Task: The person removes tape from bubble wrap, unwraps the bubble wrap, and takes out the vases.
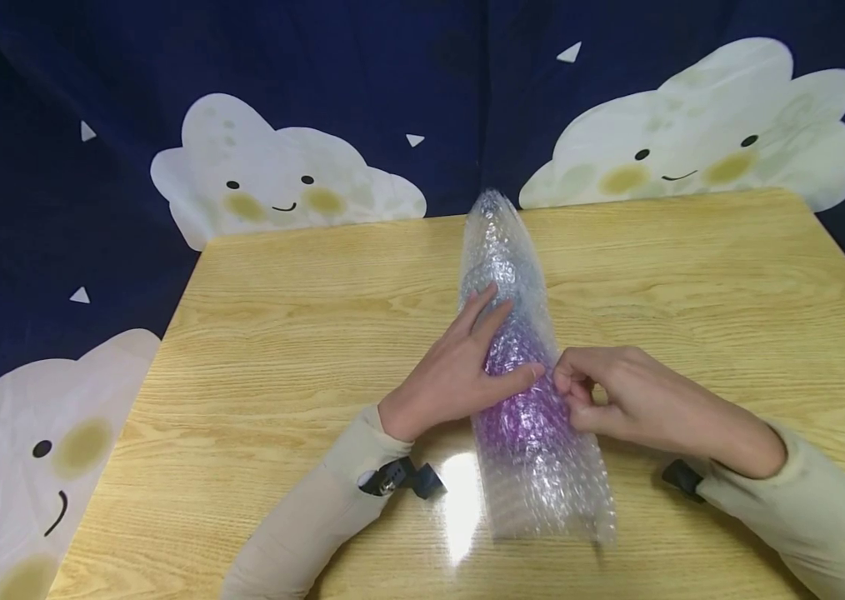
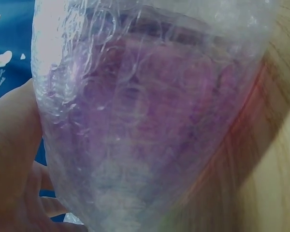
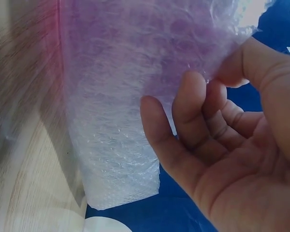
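Observation:
A long bubble-wrapped bundle [image 1: 520, 425] lies on the table, pointing away from me, with something purple showing through its middle. The left hand [image 1: 460, 367] rests on top of it with fingers spread, the thumb across the purple part. At the bundle's right edge, the right hand [image 1: 625, 396] pinches the wrap between thumb and curled fingers. Bubble wrap [image 2: 135, 96] fills most of the left wrist view, with the left hand [image 2: 14, 159] at its side. In the right wrist view the right hand [image 3: 232, 130] holds the wrap's edge [image 3: 116, 125]; what is inside cannot be made out.
The bundle lies on a light wooden table [image 1: 302, 317]. Its far tip reaches the table's back edge, where a dark blue cloth [image 1: 362, 67] hangs with smiling white clouds [image 1: 272, 183] on it. The cloth also hangs along the left side.

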A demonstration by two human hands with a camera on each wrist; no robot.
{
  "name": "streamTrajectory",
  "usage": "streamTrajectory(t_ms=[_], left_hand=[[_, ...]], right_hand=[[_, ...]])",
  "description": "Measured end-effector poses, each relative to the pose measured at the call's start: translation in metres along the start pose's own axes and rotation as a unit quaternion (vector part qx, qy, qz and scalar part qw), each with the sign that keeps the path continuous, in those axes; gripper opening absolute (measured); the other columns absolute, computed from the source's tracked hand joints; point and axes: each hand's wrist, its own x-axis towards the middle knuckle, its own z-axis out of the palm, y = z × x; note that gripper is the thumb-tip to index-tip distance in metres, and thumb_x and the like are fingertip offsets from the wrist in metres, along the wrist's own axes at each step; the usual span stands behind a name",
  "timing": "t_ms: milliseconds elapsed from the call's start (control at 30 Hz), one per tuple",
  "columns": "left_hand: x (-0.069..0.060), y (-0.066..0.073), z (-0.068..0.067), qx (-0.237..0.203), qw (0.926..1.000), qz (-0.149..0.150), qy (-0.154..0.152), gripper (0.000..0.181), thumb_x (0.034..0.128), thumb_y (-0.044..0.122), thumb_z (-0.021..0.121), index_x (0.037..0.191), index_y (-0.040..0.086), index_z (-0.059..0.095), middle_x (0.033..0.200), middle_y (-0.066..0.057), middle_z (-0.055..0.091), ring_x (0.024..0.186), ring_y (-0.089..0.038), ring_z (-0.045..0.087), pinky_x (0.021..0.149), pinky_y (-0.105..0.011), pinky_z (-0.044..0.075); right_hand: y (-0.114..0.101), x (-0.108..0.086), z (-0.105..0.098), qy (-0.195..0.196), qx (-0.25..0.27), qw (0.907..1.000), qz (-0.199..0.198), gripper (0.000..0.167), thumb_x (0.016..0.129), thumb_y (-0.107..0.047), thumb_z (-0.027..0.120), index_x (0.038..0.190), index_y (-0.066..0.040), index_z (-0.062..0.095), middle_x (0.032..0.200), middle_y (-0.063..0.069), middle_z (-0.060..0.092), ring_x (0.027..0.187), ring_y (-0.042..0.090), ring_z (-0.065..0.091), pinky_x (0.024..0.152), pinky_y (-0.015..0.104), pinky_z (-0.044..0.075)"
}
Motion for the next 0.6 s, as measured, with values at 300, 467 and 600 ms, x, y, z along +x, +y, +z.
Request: streamTrajectory(t_ms=[300, 467, 600], left_hand=[[0.0065, -0.0071, -0.0019, -0.010, 0.9999, -0.006, 0.008, 0.092, 0.0921, 0.070, 0.059, 0.165, 0.024, 0.028, 0.177, 0.011, 0.004, 0.164, -0.027, 0.012, 0.127, -0.054, 0.031], [0.0088, -0.0088, -0.0024, -0.010, 0.9999, -0.003, 0.009, 0.091, 0.0928, 0.070, 0.058, 0.165, 0.025, 0.027, 0.177, 0.011, 0.004, 0.164, -0.027, 0.012, 0.127, -0.056, 0.031], [0.0103, -0.0098, -0.0027, -0.011, 0.9999, 0.000, 0.009, 0.091, 0.0932, 0.069, 0.058, 0.165, 0.025, 0.027, 0.177, 0.011, 0.004, 0.164, -0.027, 0.013, 0.127, -0.055, 0.031]], right_hand=[[0.0078, 0.0051, 0.0028, 0.025, -0.001, 0.9996, -0.012, 0.028, 0.077, 0.001, 0.073, 0.085, -0.024, 0.063, 0.075, -0.020, 0.060, 0.067, -0.010, 0.051, 0.057, 0.015, 0.050], [0.0081, 0.0066, 0.0031, 0.026, -0.003, 0.9997, 0.000, 0.028, 0.076, 0.001, 0.072, 0.084, -0.024, 0.062, 0.075, -0.020, 0.059, 0.069, -0.009, 0.052, 0.058, 0.016, 0.050], [0.0077, 0.0073, 0.0033, 0.026, -0.001, 0.9996, 0.010, 0.029, 0.075, 0.002, 0.071, 0.083, -0.024, 0.061, 0.074, -0.020, 0.058, 0.069, -0.008, 0.052, 0.059, 0.017, 0.051]])
